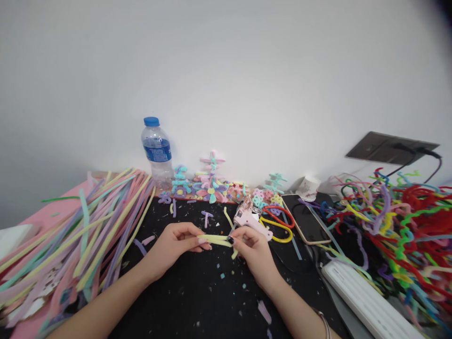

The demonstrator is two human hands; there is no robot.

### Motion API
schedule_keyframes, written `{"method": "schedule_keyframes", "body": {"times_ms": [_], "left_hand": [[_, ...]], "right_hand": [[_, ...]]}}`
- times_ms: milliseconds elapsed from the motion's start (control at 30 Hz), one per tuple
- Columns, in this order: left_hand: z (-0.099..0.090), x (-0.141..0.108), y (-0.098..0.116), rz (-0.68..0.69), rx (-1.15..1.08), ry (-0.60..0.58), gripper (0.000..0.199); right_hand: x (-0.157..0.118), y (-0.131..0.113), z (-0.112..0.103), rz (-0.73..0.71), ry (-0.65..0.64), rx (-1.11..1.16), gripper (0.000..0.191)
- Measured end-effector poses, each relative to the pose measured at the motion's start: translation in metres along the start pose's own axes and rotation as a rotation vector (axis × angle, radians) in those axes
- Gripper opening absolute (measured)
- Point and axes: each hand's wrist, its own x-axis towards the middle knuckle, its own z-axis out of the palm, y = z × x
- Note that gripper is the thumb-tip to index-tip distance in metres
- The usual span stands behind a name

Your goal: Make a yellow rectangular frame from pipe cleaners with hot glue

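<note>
A pale yellow pipe cleaner (216, 239), folded into strands lying side by side, stretches level between my two hands above the black mat (169, 301). My left hand (181, 242) pinches its left end between thumb and fingers. At the other end, my right hand (249, 245) grips it with thumb and index finger, and a short yellow piece sticks out below the fingers. Just behind my right hand lies a pale pink glue gun (247, 217). Scissors (280, 223) with red and yellow handles rest beside it.
Long pastel pipe cleaners (106, 226) are heaped at left; a tangle of bright ones (399, 235) fills the right. Along the wall stand a water bottle (157, 150), fuzzy flower pieces (212, 190) and a paper cup (308, 188). A phone (307, 219) and white power strip (367, 299) lie right.
</note>
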Motion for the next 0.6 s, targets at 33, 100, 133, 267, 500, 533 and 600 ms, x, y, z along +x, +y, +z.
{"method": "schedule_keyframes", "body": {"times_ms": [33, 100, 133, 267, 500, 533, 600], "left_hand": [[0.0000, 0.0002, 0.0000, -0.005, -0.003, 0.003, 0.012], [0.0000, 0.0007, 0.0008, -0.024, -0.011, -0.002, 0.013], [0.0002, 0.0009, 0.0015, -0.034, -0.016, -0.009, 0.014], [0.0016, 0.0009, 0.0051, -0.043, -0.020, -0.012, 0.020], [0.0025, 0.0013, 0.0061, -0.018, 0.078, -0.018, 0.020], [0.0024, 0.0015, 0.0057, -0.017, 0.086, -0.017, 0.020], [0.0023, 0.0017, 0.0054, -0.017, 0.099, -0.005, 0.019]], "right_hand": [[0.0000, -0.0004, 0.0000, 0.018, -0.010, 0.021, 0.011], [0.0001, -0.0006, -0.0005, 0.039, -0.016, 0.052, 0.013], [0.0002, -0.0005, -0.0009, 0.042, -0.011, 0.061, 0.013], [0.0008, 0.0005, -0.0023, 0.051, 0.025, 0.092, 0.017], [0.0000, 0.0006, -0.0012, 0.066, -0.005, 0.064, 0.021], [-0.0001, 0.0006, -0.0010, 0.064, -0.011, 0.048, 0.021], [0.0001, 0.0010, -0.0008, 0.059, -0.018, 0.020, 0.020]]}}
